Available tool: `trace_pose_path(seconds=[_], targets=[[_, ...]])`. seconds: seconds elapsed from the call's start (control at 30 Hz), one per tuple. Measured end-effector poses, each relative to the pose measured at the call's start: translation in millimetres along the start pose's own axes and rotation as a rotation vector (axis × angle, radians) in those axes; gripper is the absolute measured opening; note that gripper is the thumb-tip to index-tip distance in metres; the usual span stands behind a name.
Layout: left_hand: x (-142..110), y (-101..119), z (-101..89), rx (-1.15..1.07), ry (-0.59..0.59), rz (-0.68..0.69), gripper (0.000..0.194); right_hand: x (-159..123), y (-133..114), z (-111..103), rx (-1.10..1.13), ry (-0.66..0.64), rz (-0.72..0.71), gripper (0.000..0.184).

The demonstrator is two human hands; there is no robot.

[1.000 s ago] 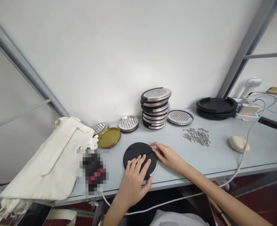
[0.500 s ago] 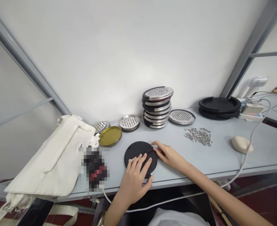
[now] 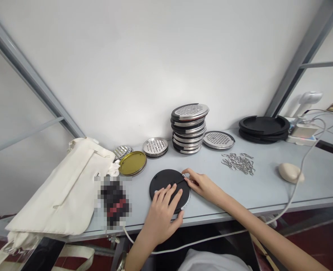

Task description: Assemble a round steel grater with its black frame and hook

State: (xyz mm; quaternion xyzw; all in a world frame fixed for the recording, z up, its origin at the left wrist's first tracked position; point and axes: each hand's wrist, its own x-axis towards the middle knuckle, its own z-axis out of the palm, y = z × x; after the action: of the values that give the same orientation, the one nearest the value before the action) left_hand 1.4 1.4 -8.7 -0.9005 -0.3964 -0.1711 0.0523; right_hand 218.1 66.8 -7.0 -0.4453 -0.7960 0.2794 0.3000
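Observation:
A round black disc (image 3: 164, 179) with a silvery rim showing at its lower right lies on the table near the front edge. My left hand (image 3: 164, 215) rests across it, fingers stretched and lying flat on its surface, thumb by the near edge. At the disc's upper right edge, my right hand (image 3: 200, 185) pinches a small metal clip (image 3: 184, 175) between thumb and forefinger. A thin dark line runs from the clip towards the disc's middle; I cannot tell whether it is a slot or a cord. Loose metal clips (image 3: 239, 164) lie in a pile to the right.
Behind the disc stands a tall stack of round graters (image 3: 189, 130), with another grater (image 3: 219, 140) beside it. Gold lids (image 3: 132, 163) and small grater plates (image 3: 155, 146) lie left. Black round trays (image 3: 264, 128), a beige mouse (image 3: 289, 172) and a white cable are right; a white bag (image 3: 59, 188) is left.

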Motion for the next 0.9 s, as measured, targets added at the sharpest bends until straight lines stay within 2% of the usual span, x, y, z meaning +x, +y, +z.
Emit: trace_pose_path(seconds=[0.6,0.9], targets=[[0.5,0.2,-0.6,-0.011,0.024,-0.001,0.055,0.1,-2.6,-4.0,0.052,-0.033,0.027,0.026],[-0.4,-0.2,0.3,-0.062,-0.019,-0.027,0.053,0.6,-4.4,-4.2,0.031,-0.037,0.042,0.025]])
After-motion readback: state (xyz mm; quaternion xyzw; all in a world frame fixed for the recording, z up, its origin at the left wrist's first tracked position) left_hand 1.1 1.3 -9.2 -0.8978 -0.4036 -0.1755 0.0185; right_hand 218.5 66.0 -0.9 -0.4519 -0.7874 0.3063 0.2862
